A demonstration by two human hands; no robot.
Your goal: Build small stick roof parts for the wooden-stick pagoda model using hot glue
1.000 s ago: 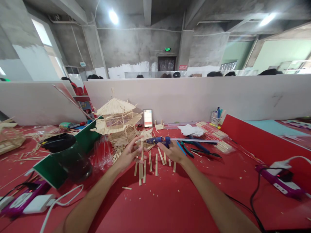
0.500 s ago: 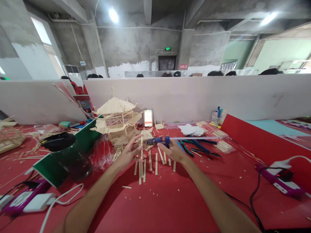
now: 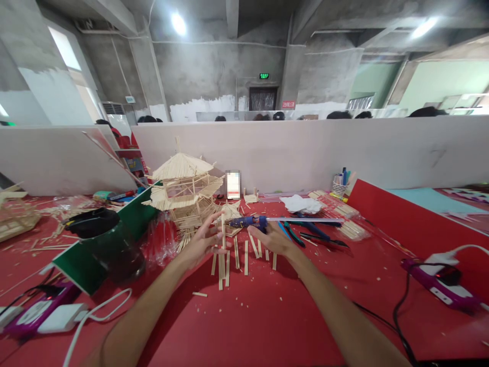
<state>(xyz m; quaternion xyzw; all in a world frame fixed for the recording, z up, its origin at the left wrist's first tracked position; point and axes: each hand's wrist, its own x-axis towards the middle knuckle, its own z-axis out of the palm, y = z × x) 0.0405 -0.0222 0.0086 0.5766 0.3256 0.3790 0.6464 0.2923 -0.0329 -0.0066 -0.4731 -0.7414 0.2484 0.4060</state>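
Note:
My left hand (image 3: pixel 206 238) is closed on a thin wooden stick (image 3: pixel 223 229), held upright. In my right hand (image 3: pixel 275 237) is a blue hot glue gun (image 3: pixel 248 221), its nozzle pointing left at the stick and a long clear glue stick (image 3: pixel 305 219) jutting from its back. Whether the nozzle touches the wood I cannot tell. Below and between the hands, several short wooden strips (image 3: pixel 246 257) lie on the red table (image 3: pixel 267 316). Behind my left hand stands a tiered pagoda model (image 3: pixel 183 191) built of sticks, with a small stick roof (image 3: pixel 230 210) beside it.
Pliers (image 3: pixel 324 239) lie right of the glue gun, near a crumpled white tissue (image 3: pixel 301 204) and bagged sticks (image 3: pixel 351 227). A dark jar (image 3: pixel 110 244) and green board (image 3: pixel 80 267) stand at left. Purple power strips (image 3: pixel 439 288) with cables sit at both sides. A white partition (image 3: pixel 298 153) closes the back.
Hardly anything differs. Both hands, the wooden stick and the glue gun stay in almost the same place, with only a very slight shift of the glue gun.

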